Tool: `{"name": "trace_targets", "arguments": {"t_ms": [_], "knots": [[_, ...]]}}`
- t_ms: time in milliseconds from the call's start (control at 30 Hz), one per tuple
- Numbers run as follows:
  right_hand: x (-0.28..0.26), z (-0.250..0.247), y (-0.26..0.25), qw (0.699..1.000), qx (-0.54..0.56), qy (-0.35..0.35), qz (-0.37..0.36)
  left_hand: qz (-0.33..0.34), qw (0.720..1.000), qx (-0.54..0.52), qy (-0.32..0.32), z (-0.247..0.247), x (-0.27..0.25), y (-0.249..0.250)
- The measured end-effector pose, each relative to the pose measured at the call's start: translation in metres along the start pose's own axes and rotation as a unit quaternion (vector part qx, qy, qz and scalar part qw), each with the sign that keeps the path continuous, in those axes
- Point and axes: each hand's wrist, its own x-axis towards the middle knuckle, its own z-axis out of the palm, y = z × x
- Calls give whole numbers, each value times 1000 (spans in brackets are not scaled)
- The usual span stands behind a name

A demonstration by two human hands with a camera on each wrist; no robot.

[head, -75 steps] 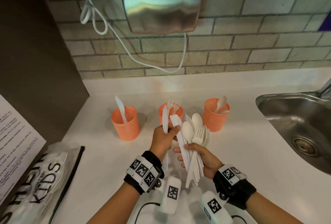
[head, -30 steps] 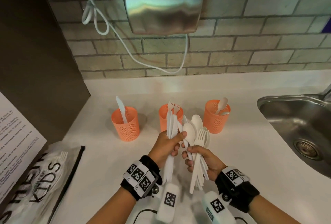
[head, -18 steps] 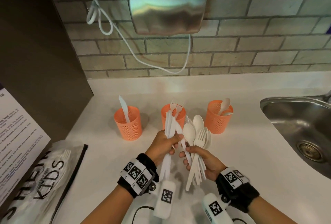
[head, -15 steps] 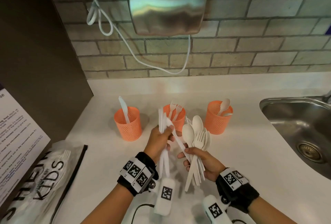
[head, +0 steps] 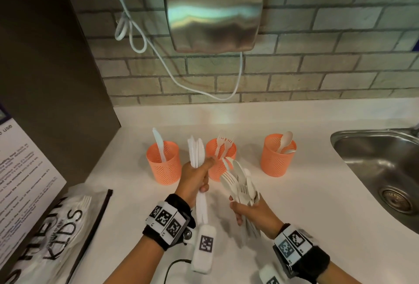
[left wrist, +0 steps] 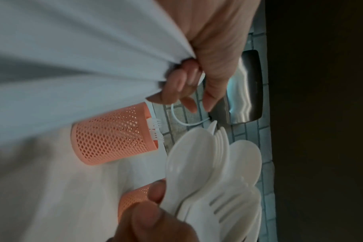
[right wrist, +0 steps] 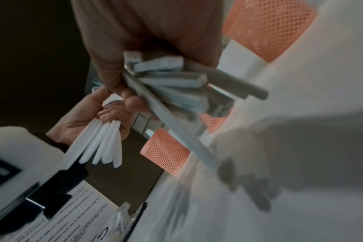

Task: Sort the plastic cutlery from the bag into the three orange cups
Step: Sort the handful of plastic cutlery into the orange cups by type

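Our left hand (head: 194, 178) was closed around a small bundle of white knives (head: 196, 151), the fingers (left wrist: 177, 85) curled round the handles and the blades pointing up between the left cup (head: 163, 163) and the middle cup (head: 221, 159). Our right hand (head: 254, 212) gripped a mixed bunch of forks and spoons (head: 239, 182), fingers wrapped round the handles and the heads fanned out above, in front of the middle cup. The three orange cups stood in a row toward the back edge of the white surface (head: 294, 204): the left one held one knife (head: 158, 144), the middle one two forks (head: 223, 143), the right cup (head: 277, 159) spoons (head: 286, 141). The printed plastic bag (head: 56, 233) lay at the surface's front left corner, a fork showing inside it. A steel sink (head: 381, 170) was set into the right edge.
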Motion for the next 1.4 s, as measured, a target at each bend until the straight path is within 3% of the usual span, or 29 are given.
{"name": "trace_targets", "arguments": {"t_ms": [167,333,500,667,767,933,1033,1133,1233,1400], "knots": [[4,2,1,998,-52,26,-29,13,997,67,-36,10,-10,-2],[2,-1,5,999,-37,12,-7,67,988,139,27,15,-4,2],[0,-4,2,999,4,-35,13,80,991,54,95,13,6,12],[2,-1,1,1000,-24,-14,1,5,999,48,11,19,1,0],[3,-2,3,999,-33,-8,3,-5,999,40,-4,19,1,-1],[4,-5,2,998,6,-49,34,24,997,-22,65,14,12,14],[5,-8,2,994,52,-66,70,-3,984,-106,144,-1,28,19],[5,-13,2,984,96,-95,117,-26,968,-172,182,-18,42,23],[7,-20,1,959,190,-115,175,24,959,-199,200,-29,52,32],[13,-29,-3,912,321,-176,185,210,942,-102,242,-48,68,65]]}}
